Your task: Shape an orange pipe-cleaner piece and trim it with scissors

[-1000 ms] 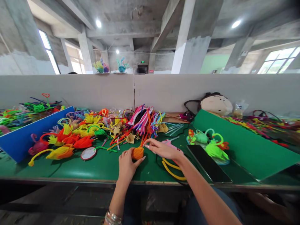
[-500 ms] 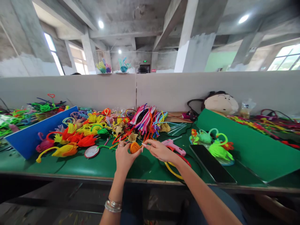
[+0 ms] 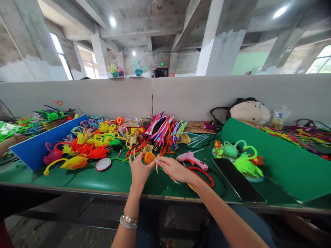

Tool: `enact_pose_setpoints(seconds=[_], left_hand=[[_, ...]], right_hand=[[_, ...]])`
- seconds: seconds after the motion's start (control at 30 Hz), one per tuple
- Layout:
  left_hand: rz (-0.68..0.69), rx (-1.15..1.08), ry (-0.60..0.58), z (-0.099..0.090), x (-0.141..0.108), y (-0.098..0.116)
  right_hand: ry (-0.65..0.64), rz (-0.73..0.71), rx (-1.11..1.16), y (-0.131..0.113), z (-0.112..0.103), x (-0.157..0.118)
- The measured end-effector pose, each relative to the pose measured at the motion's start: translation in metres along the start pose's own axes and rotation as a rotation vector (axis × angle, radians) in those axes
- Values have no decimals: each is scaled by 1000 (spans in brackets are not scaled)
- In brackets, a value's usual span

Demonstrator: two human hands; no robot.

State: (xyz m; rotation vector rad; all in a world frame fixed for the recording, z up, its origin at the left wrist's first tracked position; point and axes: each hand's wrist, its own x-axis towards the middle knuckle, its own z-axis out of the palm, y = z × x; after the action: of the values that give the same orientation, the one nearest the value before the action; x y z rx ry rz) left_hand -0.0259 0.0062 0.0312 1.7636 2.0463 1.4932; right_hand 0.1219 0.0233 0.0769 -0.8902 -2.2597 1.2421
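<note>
An orange ball of fuzzy pipe cleaner (image 3: 149, 158) sits between the thumb and fingers of my left hand (image 3: 139, 168), just above the green table top. My right hand (image 3: 176, 168) meets it from the right, thumb and forefinger pinched together at its edge. Whatever lies in that pinch is too small to make out. Just behind the ball is a brown, cup-shaped piece of card (image 3: 148, 148). To the right of my right hand lie a pink glue gun (image 3: 192, 160) and a bent red pipe cleaner (image 3: 207, 175).
Yellow and red pipe-cleaner swans (image 3: 74, 162) lie left, before a blue panel (image 3: 28, 155). A round white disc (image 3: 103, 164) is nearer. Bundled pipe cleaners (image 3: 162, 129) stand behind. Right are a phone (image 3: 238, 181), a green swan (image 3: 248, 165) and a green panel (image 3: 279, 162). Another person's hand (image 3: 10, 143) shows far left.
The view has shifted slightly, so most things sit a little further right. My right fingers have closed in against the ball's edge. Another person's hand has come in at the far left.
</note>
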Motion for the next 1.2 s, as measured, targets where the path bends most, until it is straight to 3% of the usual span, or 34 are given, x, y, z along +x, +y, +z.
enact_pose_setpoints(seconds=[0.47, 0.6, 0.8, 1.2], left_hand=[[115, 186, 130, 4, -5, 4], [158, 200, 141, 5, -6, 4], [148, 206, 175, 2, -4, 1], [143, 195, 190, 1, -3, 4]], right_hand=[[37, 11, -19, 0, 2, -1], [98, -72, -61, 0, 4, 1], [130, -149, -120, 0, 2, 2], [156, -155, -52, 2, 0, 3]])
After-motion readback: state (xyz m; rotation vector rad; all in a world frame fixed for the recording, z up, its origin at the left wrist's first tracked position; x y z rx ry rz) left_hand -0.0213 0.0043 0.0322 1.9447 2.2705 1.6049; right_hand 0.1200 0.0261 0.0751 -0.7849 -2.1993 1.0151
